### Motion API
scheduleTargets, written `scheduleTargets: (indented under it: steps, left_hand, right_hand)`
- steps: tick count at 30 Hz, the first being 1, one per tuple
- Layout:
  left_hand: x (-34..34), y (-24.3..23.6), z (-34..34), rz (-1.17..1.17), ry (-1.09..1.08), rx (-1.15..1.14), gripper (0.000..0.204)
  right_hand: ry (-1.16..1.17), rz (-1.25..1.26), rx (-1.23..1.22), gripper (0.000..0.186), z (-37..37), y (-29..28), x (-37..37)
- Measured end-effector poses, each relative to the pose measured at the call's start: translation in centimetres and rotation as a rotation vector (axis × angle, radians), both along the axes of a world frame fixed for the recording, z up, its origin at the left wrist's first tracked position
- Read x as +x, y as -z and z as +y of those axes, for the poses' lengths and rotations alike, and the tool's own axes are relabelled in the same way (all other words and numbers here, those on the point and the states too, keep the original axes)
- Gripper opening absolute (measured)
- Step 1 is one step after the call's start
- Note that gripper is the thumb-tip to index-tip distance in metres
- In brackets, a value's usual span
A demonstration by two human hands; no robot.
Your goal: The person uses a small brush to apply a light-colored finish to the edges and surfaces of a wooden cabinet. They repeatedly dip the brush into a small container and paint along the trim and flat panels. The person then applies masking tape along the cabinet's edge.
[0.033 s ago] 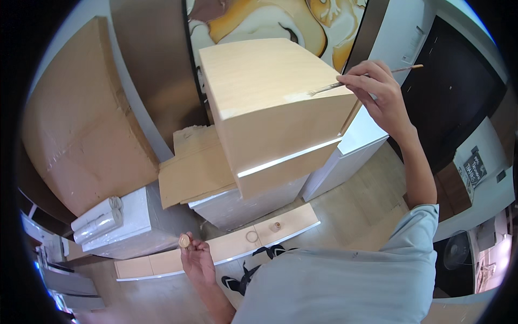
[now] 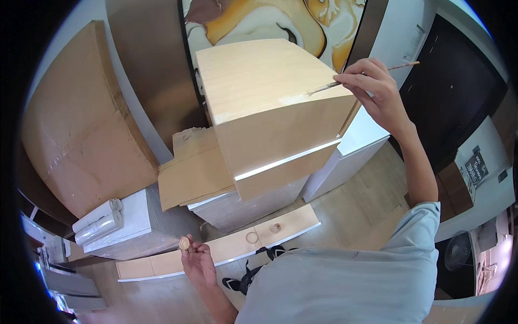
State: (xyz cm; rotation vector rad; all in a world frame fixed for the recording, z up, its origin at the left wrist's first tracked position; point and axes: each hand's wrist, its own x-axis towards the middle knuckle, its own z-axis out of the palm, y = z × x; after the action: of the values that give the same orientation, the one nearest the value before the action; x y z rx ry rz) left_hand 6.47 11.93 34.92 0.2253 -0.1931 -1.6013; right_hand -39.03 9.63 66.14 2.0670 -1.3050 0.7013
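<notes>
Firstly, a large cardboard sheet (image 2: 81,135) is leaning at the left, with a smaller cardboard piece (image 2: 197,170) lying beside it on a white wrapped unit (image 2: 243,208). A pale wooden cabinet (image 2: 264,102) is standing in the middle, blocking the orange-and-white painted panel (image 2: 270,19) behind. A long wooden plank (image 2: 216,251) is lying on the floor below. White rolls (image 2: 97,221) are resting on a white box (image 2: 135,227). A dark sign (image 2: 477,167) is hanging at the right. The right hand (image 2: 377,92) is gripping a thin brush (image 2: 361,75), its tip touching the cabinet's top edge. The left hand (image 2: 197,262) is pinching a small round wooden cap (image 2: 184,243) above the plank.
</notes>
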Motion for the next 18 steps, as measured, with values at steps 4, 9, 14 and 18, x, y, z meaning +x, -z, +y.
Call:
scheduleTargets:
  steps: [4, 9, 14, 18]
  left_hand:
    - [-3.0, -0.3, 1.5, 0.046, -0.062, -0.033, 0.047]
    - [-4.6, -0.4, 2.6, -0.004, -0.123, -0.078, 0.046]
    - [-4.7, -0.8, 4.0, -0.055, -0.179, -0.070, 0.046]
    - [-5.8, -1.2, 5.3, -0.048, -0.217, -0.083, 0.045]
  right_hand:
    - [-0.106, 0.064, 0.090, 0.027, -3.8, 0.0, -3.9]
    - [-0.203, 0.176, 0.095, 0.027, -7.0, -0.1, -5.0]
    - [-0.275, 0.262, 0.044, 0.032, -8.7, 0.5, -5.4]
    - [-0.316, 0.291, 0.033, 0.032, -9.6, 0.7, -5.5]
